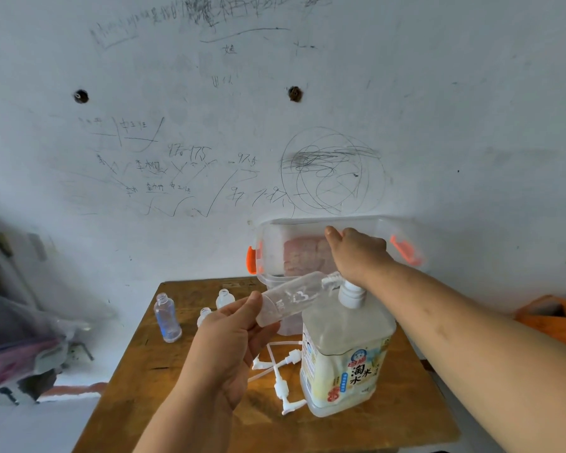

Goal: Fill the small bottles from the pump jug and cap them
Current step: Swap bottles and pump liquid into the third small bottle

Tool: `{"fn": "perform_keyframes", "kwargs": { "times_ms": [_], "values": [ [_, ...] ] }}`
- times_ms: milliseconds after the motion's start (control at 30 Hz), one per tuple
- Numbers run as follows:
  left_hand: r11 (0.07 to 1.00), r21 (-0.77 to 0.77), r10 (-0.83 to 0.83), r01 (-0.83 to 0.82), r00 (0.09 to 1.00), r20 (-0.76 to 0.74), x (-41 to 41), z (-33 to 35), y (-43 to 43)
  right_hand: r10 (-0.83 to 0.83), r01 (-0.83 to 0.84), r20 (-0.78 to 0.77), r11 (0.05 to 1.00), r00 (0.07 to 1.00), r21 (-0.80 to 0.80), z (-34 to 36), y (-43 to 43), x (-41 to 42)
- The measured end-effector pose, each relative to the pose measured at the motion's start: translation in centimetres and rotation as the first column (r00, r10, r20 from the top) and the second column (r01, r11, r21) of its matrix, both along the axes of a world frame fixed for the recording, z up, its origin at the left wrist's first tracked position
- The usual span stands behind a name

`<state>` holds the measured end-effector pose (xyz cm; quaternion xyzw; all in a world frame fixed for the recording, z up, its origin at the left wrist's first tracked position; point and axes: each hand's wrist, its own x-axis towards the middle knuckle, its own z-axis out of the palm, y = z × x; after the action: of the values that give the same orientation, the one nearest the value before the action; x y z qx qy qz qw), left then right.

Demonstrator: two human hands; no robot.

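Early yet: your left hand [229, 338] grips one small bottle [291, 299] tilted at the spout of the pump jug [343, 354], your right hand [356, 253] sits atop its pump with fingers hidden, and three open bottles [167, 317] and loose caps [281, 384] wait on the table [177, 403].

Wooden table [151, 371] bears pump jug [343, 354], small bottles [167, 317], loose pumps [280, 384].

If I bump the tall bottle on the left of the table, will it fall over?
Probably. The tall bottle looks slim, uncapped and seemingly empty, so it is likely light and tippy. Being round, it might then roll across the wooden table.
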<state>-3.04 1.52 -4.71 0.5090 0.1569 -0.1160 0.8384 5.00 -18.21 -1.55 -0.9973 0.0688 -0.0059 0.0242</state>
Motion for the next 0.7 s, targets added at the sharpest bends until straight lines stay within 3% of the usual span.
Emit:
{"fn": "perform_keyframes", "kwargs": {
  "times_ms": [200, 433, 700],
  "values": [
    [1.0, -0.02, -0.013, 0.014, 0.999, 0.051, -0.2, 0.6, 0.0, 0.006, -0.008, 0.026, 0.995, 1.0, 0.104, 2.8, 0.2, -1.0],
    [0.999, -0.02, -0.028, 0.029, 0.998, 0.051, 0.3, 0.4, 0.1, 0.007, -0.001, -0.059, 0.996, 0.998, 0.086, 2.5, 0.3, -0.8],
    [0.999, -0.036, -0.023, 0.024, 1.0, 0.007, 0.9, -0.4, 0.1, -0.027, 0.029, -0.023, 0.997, 0.999, 0.071, 0.9, 0.3, -0.5]
  ]
}}
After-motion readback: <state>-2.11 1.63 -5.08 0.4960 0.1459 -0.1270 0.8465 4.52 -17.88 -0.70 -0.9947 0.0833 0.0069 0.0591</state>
